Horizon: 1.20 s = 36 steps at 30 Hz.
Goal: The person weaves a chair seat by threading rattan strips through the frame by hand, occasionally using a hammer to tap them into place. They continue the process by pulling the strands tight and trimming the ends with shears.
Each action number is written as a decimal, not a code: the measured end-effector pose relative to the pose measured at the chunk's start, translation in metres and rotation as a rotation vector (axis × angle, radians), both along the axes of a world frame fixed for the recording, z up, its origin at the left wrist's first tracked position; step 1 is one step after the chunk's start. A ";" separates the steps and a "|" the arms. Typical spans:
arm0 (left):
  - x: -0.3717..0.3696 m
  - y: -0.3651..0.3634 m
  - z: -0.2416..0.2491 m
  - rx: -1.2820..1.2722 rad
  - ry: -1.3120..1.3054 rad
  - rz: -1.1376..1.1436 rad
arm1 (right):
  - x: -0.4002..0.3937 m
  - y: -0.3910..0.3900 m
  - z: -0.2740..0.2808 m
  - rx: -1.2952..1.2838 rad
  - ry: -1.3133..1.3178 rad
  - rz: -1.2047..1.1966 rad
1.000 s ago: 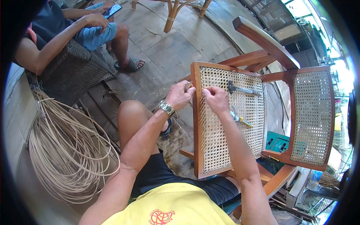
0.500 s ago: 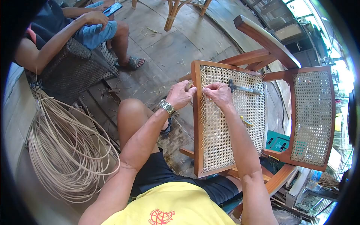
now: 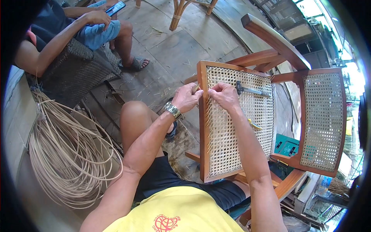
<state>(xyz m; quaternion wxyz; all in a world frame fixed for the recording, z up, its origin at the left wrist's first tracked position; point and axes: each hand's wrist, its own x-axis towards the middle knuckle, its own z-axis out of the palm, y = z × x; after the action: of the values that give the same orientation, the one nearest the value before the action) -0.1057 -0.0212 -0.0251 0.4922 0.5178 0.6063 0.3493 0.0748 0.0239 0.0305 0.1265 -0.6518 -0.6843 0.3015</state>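
A wooden chair lies tipped so that its woven cane seat point(image 3: 232, 143) faces me. Several thin, light peg-like pieces point(image 3: 208, 127) stick out along the seat's left edge. My left hand point(image 3: 185, 98), with a metal watch on the wrist, is closed at the outer side of the frame point(image 3: 201, 154); a small tan tip shows between its fingers, too little to name. Over the peg row, my right hand point(image 3: 226, 96) pinches at the cane edge, its fingertips hiding what they grip. A hammer point(image 3: 253, 91) rests on the cane, near a yellow-handled tool point(image 3: 254, 124) partly behind my right forearm.
A big coil of rattan strands point(image 3: 69, 158) lies at my left. Beyond it a person sits in a dark woven chair point(image 3: 73, 77), holding a phone point(image 3: 116, 8). The chair's cane backrest point(image 3: 322, 121) stands at right, with a green case point(image 3: 286, 146) behind the seat.
My right hand has shifted very slightly up along the seat edge, still pinching. My left hand stays about where it was.
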 end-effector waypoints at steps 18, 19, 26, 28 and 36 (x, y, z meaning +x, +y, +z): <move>0.005 -0.001 -0.003 0.045 0.005 -0.011 | -0.001 0.020 0.003 -0.199 -0.025 0.009; 0.005 -0.002 0.001 0.016 0.004 -0.008 | -0.009 0.018 0.008 -0.188 -0.117 -0.006; 0.011 -0.001 -0.006 0.082 -0.104 0.222 | 0.021 0.025 0.004 -0.288 0.075 0.114; 0.009 0.000 0.000 0.060 -0.104 0.208 | 0.029 0.011 -0.003 -0.038 0.268 0.253; 0.015 -0.004 -0.008 0.078 -0.089 0.002 | 0.026 -0.004 0.003 0.221 0.124 0.516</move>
<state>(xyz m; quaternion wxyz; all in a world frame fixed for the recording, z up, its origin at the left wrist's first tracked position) -0.0906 -0.0252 -0.0328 0.4980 0.5200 0.5702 0.3956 0.1010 0.0199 0.0339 0.1574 -0.4186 -0.8474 0.2863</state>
